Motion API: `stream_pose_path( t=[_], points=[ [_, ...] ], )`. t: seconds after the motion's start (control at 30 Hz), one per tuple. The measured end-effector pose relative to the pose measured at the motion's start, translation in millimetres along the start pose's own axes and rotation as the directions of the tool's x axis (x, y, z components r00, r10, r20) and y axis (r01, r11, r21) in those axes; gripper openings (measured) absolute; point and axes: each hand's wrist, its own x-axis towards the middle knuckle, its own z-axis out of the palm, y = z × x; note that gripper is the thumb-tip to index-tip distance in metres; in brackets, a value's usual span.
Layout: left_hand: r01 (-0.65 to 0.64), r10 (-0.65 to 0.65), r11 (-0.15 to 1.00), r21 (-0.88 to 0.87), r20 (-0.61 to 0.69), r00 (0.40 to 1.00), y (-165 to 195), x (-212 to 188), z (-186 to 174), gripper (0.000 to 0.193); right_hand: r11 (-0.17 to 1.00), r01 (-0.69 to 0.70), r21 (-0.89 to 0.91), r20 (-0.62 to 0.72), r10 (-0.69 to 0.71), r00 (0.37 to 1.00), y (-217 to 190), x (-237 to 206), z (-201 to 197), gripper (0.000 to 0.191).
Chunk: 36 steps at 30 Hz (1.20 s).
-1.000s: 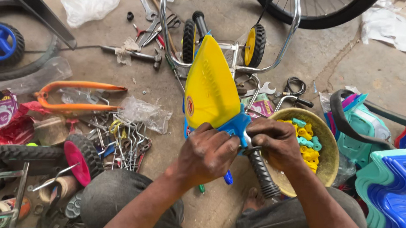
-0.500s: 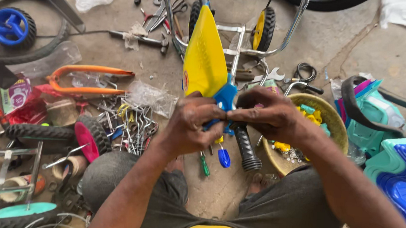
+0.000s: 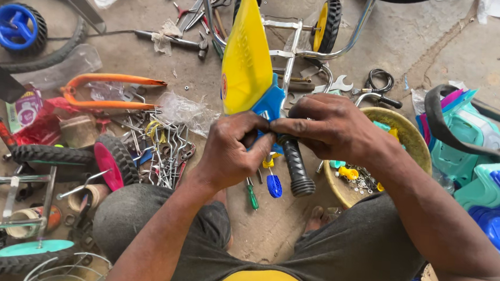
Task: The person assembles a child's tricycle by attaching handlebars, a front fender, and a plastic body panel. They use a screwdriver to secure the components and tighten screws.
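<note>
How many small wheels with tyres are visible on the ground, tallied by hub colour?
Blue hub: 1
Pink hub: 1
Yellow hub: 1
Teal hub: 1
Total: 4

The hands, left and right, are on the yellow and blue panel, not on a wheel.

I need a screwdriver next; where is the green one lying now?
In the head view the green screwdriver lies on the floor, just below the left hand, beside a blue-handled tool and left of the black grip.
</note>
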Motion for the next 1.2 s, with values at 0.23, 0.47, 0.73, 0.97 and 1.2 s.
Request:
stream_pose_path(
  t=[0.23, 0.47, 0.73, 0.97, 1.2],
  points=[
    [0.454, -0.59, 0.676, -0.581, -0.057, 0.806, -18, -50, 18, 0.013, 0.999, -0.022, 0.03, 0.019, 0.022, 1.0, 0, -13, 6, 0.064],
    [0.376, -0.868, 0.427, -0.823, -0.256, 0.426, -159, -81, -5, 0.013, 0.999, 0.014, 0.05, -0.025, -0.013, 1.0, -6, -9, 12, 0.055],
    [0.863, -0.814, 0.456, 0.216, -0.291, 0.503, -254, -134, 86, 0.041, 0.998, -0.033, 0.059, -0.018, 0.034, 0.999, -7, -7, 17, 0.056],
    [0.821, -0.879, 0.442, 0.361, -0.009, 0.477, -251, -168, 144, 0.031, 0.996, -0.04, 0.085, 0.002, 0.04, 0.999, 9, -6, 27, 0.056],
    [0.394, -0.64, 0.562, 0.727, 0.08, 0.764, -298, -183, 193, 0.027, 0.994, -0.038, 0.098, -0.001, 0.038, 0.999, 25, -11, 34, 0.056]
  ],
)
